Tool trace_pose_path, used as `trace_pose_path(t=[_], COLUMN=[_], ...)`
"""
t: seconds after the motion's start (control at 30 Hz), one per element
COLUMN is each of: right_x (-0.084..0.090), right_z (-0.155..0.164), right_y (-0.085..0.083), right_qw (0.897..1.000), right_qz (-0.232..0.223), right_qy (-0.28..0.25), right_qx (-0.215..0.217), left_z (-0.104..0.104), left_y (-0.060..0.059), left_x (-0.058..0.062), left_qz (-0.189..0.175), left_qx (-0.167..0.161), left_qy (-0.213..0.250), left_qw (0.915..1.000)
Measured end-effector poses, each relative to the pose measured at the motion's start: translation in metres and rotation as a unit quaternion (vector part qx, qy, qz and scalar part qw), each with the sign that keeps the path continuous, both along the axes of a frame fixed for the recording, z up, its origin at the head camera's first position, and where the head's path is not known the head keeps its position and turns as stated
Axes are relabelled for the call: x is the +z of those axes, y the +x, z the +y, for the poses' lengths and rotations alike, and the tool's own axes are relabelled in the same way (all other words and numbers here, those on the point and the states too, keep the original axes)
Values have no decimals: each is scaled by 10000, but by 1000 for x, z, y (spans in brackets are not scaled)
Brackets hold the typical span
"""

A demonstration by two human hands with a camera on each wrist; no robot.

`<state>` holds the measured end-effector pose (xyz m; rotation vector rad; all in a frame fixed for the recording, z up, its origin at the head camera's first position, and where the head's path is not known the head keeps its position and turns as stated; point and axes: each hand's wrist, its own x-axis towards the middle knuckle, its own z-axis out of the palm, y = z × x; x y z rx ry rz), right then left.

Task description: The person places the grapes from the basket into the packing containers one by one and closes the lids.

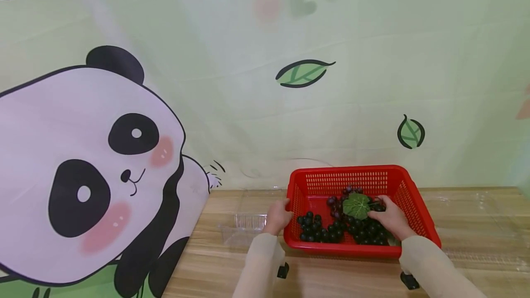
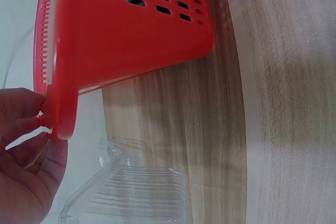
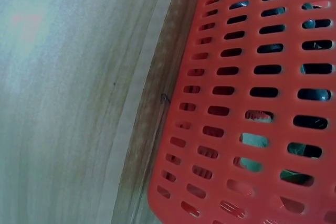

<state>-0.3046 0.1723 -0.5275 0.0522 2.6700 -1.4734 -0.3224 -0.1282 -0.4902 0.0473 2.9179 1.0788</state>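
Here, our left hand (image 1: 276,217) grasps the left rim of the red basket (image 1: 416,201), which sits on the wooden table (image 1: 215,261) with its long axis running left to right. Our right hand (image 1: 391,220), inside the basket, closes on the dark grape bunch (image 1: 366,231), leaf (image 1: 356,205) toward the far wall. We'd best lift it near the stem while steadying the basket

I see grapes (image 1: 331,231) lying in the basket (image 1: 418,206) on the table (image 1: 476,224); a plastic tray (image 1: 242,226) sits just left of it.
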Motion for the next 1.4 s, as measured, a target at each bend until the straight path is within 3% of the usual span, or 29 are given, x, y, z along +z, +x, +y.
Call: trace_pose_path(t=[0.33,0.97,1.4], right_x=[-1,2,7], right_z=[0,-2,2], right_y=[-5,-4,-4], right_qw=[9997,9982,9971], right_qz=[181,586,754], right_qy=[128,41,-10], right_qx=[-69,-84,-121], left_z=[-1,-1,-1], left_y=[0,4,2], left_x=[0,3,1], left_qz=[-248,-315,-154], left_qx=[101,139,52], left_qy=[281,297,221], left_qw=[9992,9990,9996])
